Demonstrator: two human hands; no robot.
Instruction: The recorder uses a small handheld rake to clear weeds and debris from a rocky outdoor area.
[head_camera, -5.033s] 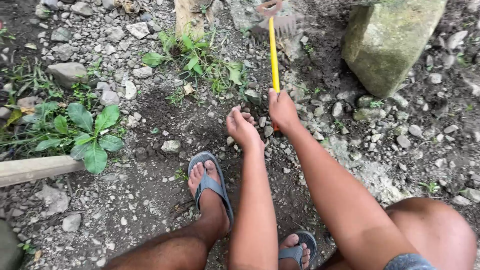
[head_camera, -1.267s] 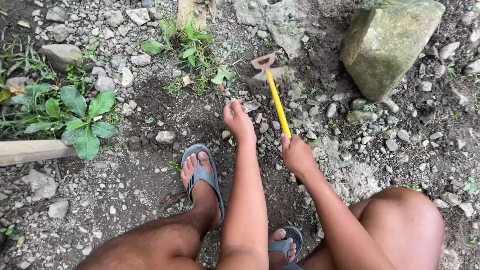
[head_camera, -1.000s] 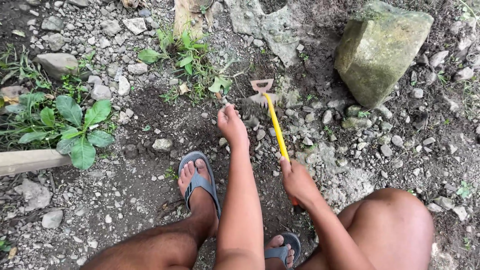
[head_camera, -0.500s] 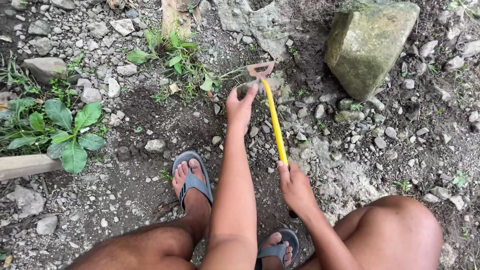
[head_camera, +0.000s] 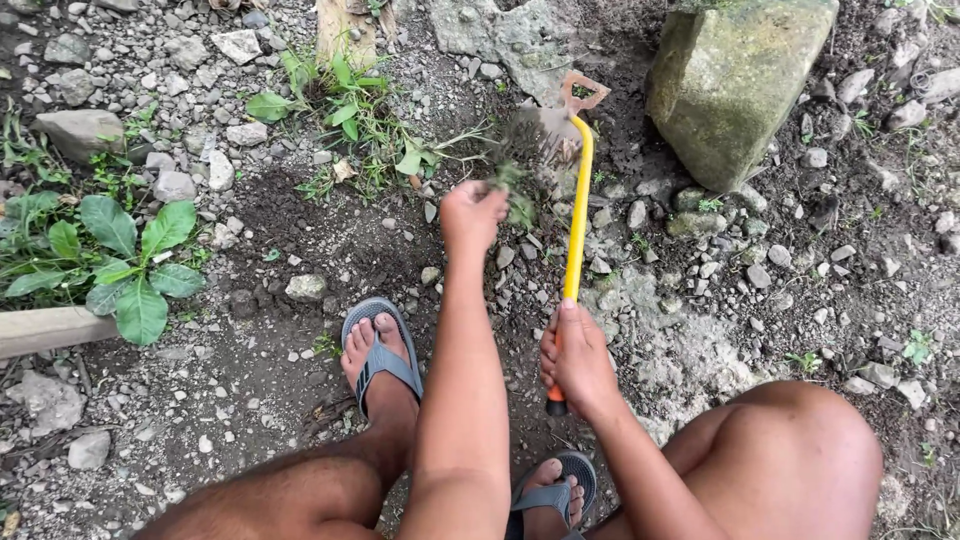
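I squat over stony, dark soil. My right hand (head_camera: 575, 355) grips the lower end of a yellow-handled hand rake (head_camera: 577, 200); its rusty metal head rests on the ground near a big mossy stone (head_camera: 735, 75). My left hand (head_camera: 470, 215) is closed around a small tuft of green weed (head_camera: 515, 195) with roots, held just left of the rake's shaft. Both of my feet in grey flip-flops (head_camera: 380, 350) stand below the hands.
A patch of green weeds (head_camera: 350, 110) grows beyond my left hand. A broad-leaved plant (head_camera: 130, 255) sits at the left beside a pale wooden plank (head_camera: 60, 328). Loose grey stones (head_camera: 80, 130) cover the ground. A flat rock (head_camera: 500, 30) lies at the top.
My left hand reached to the rake head, closed on a weed tuft and pulled back. The rake head moved up and right toward the mossy stone.
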